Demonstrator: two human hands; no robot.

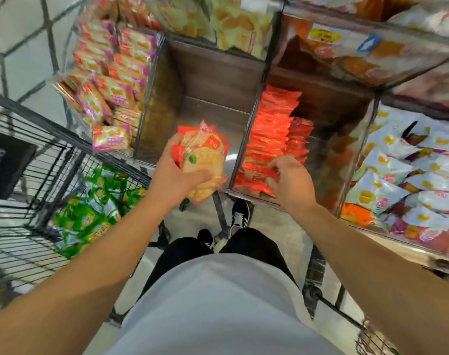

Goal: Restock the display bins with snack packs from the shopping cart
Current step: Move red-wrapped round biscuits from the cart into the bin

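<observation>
Head view. Left hand (177, 172) curled round stack of red-edged cracker packs (203, 160), held over empty bin (205, 80). Right hand (290, 180) pinching packs in red-pack bin (272, 139), straightening row. Step: mid-restock. Next: likely lower stack into bin, clear of divider (244, 139). Shopping cart (39, 160) at left, green packs (90, 208) inside.

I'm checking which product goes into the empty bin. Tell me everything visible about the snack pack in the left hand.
The snack pack is a clear, glossy plastic bag with red-orange edges and a small red label with white print near its top. Pale round crackers show through, with a small green mark on the front. It looks full and sealed, crimped at the top. The left hand grips it from the left, thumb across its lower front. It is held tilted in the air at the front edge of the empty bin, touching nothing else.
</observation>
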